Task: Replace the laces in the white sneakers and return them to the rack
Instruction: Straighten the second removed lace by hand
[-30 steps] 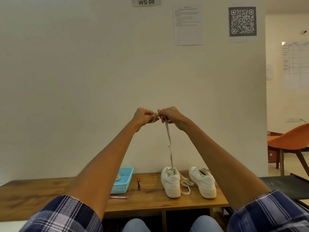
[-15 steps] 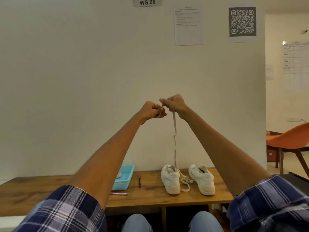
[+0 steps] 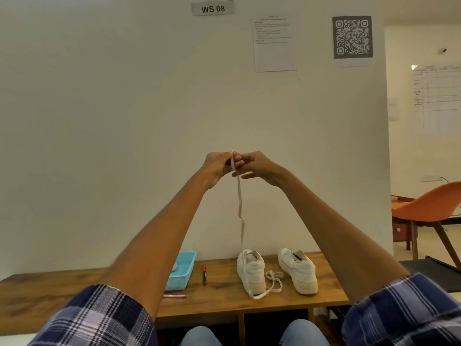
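Observation:
Two white sneakers stand side by side on the wooden rack top point(image 3: 324, 298), heels toward me. A white lace point(image 3: 240, 208) rises taut from the left sneaker point(image 3: 250, 270) up to my raised hands. My left hand point(image 3: 216, 167) pinches the lace's top end. My right hand point(image 3: 255, 164) meets it from the right, fingertips at the same end of the lace. The rest of the lace lies looped on the wood between the left sneaker and the right sneaker point(image 3: 298, 269), which shows no lace.
A light blue basket point(image 3: 183, 269) with a pale object inside sits left of the sneakers. A red marker point(image 3: 204, 275) and a pink pen point(image 3: 175, 295) lie near it. An orange chair point(image 3: 429, 208) stands at the right.
Both hands rose with the lace, then came back down a little. The lace's end passed from my right hand's grip to my left hand's pinch.

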### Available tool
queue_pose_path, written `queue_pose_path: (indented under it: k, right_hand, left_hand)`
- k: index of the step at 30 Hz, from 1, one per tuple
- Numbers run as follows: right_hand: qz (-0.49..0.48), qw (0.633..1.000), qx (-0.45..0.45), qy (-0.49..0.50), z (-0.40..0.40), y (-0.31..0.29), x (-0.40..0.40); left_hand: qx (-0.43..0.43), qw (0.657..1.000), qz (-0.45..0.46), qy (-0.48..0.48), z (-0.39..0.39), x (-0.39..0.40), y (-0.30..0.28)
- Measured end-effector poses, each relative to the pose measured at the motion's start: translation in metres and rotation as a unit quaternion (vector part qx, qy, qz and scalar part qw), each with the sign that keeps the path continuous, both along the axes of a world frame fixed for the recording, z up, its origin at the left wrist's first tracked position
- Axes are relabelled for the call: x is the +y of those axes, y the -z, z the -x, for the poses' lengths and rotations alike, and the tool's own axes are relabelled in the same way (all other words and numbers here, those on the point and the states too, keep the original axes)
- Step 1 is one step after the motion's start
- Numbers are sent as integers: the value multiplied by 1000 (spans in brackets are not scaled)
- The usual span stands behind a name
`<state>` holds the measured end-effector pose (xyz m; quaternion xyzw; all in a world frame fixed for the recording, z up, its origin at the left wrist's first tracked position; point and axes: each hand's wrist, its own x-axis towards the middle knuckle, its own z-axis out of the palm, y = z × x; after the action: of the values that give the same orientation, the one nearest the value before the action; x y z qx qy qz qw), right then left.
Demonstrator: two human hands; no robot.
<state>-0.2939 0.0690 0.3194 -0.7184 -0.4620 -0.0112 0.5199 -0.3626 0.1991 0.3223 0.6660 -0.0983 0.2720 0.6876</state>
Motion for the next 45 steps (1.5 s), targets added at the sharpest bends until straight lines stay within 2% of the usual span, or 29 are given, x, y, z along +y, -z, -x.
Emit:
queue_pose_path:
  k: [3, 6, 10, 15, 19, 23, 28, 31, 33, 37, 39, 41, 43, 45]
  right_hand:
    - [11, 1000, -9, 19, -1, 6, 7]
    - [7, 1000, -7, 14, 1, 15, 13]
    - [85, 996, -11, 0, 5, 20, 16]
    - [136, 990, -15, -44, 15, 8, 15]
    - [58, 998, 6, -37, 20, -2, 19]
    - [-39, 996, 74, 34, 18, -5, 21]
    - [-24, 994, 80, 77, 11, -3, 19]
    - [-43, 991, 85, 90, 9, -5, 18]
    - [-69, 989, 76, 105, 4, -3, 18]
    - [-28, 987, -41, 156, -7, 6, 18]
    - [-12, 992, -48, 117, -7, 10, 18]
    - [-9, 999, -17, 35, -3, 13, 19]
    - [-1, 999, 13, -33, 0, 16, 23]
    - [-3, 998, 25, -53, 3, 18, 28]
  left_hand:
    - [3, 1000, 15, 15, -2, -5, 1]
    - [-7, 999, 20, -27, -4, -7, 1]
    - [-32, 996, 24, -83, -7, 1, 2]
    - [-58, 981, -83, -163, -6, 20, 7]
    - [-60, 948, -241, -199, -9, 27, 18]
    - [-57, 960, -230, -149, -8, 23, 26]
    - [-30, 953, -278, -117, -9, 21, 32]
    - [-16, 963, -257, -83, -6, 17, 30]
    - [-7, 975, -213, -58, -4, 14, 27]
    - [-24, 996, -80, -34, -2, 10, 19]
    - [-32, 999, -12, -27, -1, 9, 14]
    - [-29, 999, 22, -23, 0, 9, 9]
    - [-21, 999, 25, -30, 1, 10, 7]
    - [-19, 998, 17, -49, 2, 11, 6]
